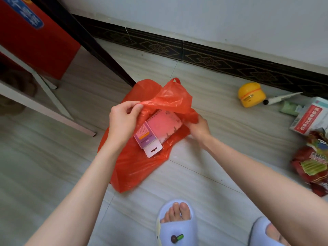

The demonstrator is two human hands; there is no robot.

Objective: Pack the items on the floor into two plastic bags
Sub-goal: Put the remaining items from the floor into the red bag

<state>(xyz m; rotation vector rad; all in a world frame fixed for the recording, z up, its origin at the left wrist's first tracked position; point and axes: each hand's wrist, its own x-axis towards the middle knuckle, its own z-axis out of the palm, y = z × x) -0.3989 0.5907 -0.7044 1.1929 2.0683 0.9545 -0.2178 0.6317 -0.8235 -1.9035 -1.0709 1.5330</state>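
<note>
Lilac slippers point(177, 226) at floor's near edge, left hand point(122, 118) pinching red plastic bag point(136, 162) rim, right hand point(198, 126) gripping opposite rim, pink notebook point(165, 124) and purple card pack point(148, 141) lying at the bag's mouth, yellow jar point(251, 96), white tube point(282, 98), medicine box point(310, 118), red snack packets point(314, 164) along floor's right edge.

Your floor point(204, 174) holds a red bag point(136, 164) at center; far right lie a yellow jar point(251, 96), a tube point(282, 98), a box point(312, 118), and near them what look like snack packs point(314, 166).
</note>
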